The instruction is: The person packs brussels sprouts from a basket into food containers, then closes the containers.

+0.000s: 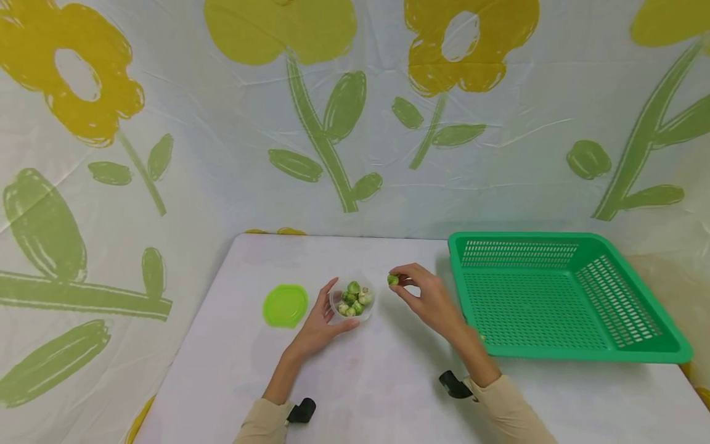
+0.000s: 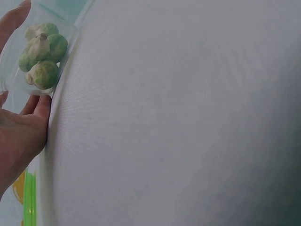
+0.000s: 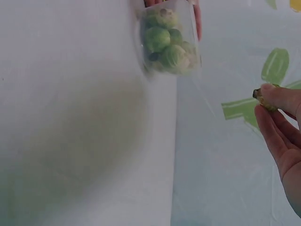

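My left hand (image 1: 317, 333) grips a clear plastic tub (image 1: 336, 297), thumb on the near side and fingers around the left. Inside the tub lie several Brussels sprouts (image 1: 354, 298), green with pale cut ends; they also show through its wall in both wrist views. To the right of the tub, my right hand (image 1: 429, 302) pinches one Brussels sprout (image 1: 392, 280) between thumb and fingertips, held apart from the tub. In the right wrist view, that sprout's brownish stem end (image 3: 256, 93) pokes out past the thumb.
A bright green round lid (image 1: 285, 306) lies on the white table left of the tub. At the right stands a large green slotted basket (image 1: 532, 308), its left side close to my right forearm. A flower-printed sheet (image 1: 388, 203) hangs behind the table.
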